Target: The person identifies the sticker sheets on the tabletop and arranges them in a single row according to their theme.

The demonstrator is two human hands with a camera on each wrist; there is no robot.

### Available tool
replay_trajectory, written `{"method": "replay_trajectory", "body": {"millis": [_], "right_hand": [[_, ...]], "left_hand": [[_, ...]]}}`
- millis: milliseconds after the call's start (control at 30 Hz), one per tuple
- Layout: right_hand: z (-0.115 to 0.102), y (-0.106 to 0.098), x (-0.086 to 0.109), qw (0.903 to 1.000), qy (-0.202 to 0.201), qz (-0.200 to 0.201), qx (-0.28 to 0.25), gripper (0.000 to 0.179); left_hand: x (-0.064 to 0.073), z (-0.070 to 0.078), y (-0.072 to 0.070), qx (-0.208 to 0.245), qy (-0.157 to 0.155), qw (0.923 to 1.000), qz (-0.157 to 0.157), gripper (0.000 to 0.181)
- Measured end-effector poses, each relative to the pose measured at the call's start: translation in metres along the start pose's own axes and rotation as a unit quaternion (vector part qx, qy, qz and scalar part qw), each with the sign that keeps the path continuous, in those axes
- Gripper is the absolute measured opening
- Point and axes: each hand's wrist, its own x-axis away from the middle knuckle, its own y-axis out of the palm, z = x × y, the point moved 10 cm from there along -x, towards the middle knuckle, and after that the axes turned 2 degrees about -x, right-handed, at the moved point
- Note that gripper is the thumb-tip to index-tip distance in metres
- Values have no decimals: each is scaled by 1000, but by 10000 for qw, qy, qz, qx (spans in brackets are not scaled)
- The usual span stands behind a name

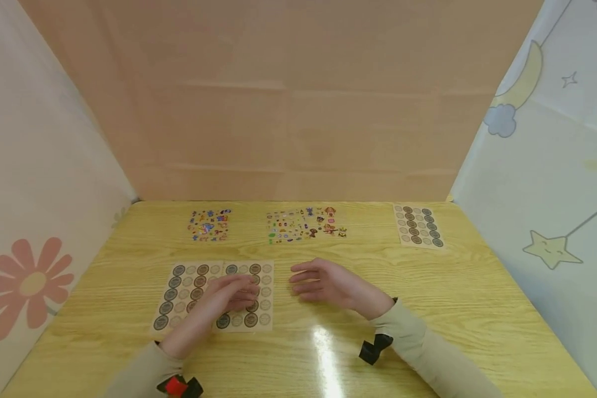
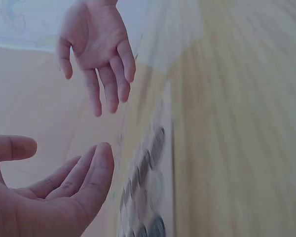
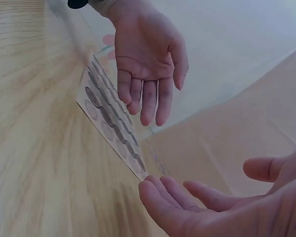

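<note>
Two pale sheets of round stickers lie side by side at the left front of the table: a left sheet and a right sheet, with dark and light circles in columns. Over them hovers my left hand, its fingers relaxed and holding nothing; it hides part of both sheets. Just right of the sheets, my right hand is above the wood, fingers loosely extended and empty. The wrist views show the palms facing each other across a gap, with the left hand and right hand apart.
Farther back lie a colourful cartoon sticker sheet, clear sheets with small stickers and dog-like figures, and another round-sticker sheet at right. An orange-brown back panel and patterned side panels enclose the table.
</note>
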Motion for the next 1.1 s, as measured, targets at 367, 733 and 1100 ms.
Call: {"method": "replay_trajectory", "body": {"millis": [367, 733, 1100], "right_hand": [[-26, -52, 34, 9978, -478, 202, -421, 57], [-51, -136, 99, 9884, -1240, 496, -717, 53], [-70, -197, 157, 9559, -2008, 24, -2144, 52]], "left_hand": [[-44, 26, 86, 547, 95, 9871, -1501, 49], [-87, 31, 166, 1521, -133, 9566, -2481, 45], [-121, 31, 222, 2136, -457, 9405, -2602, 49]]}}
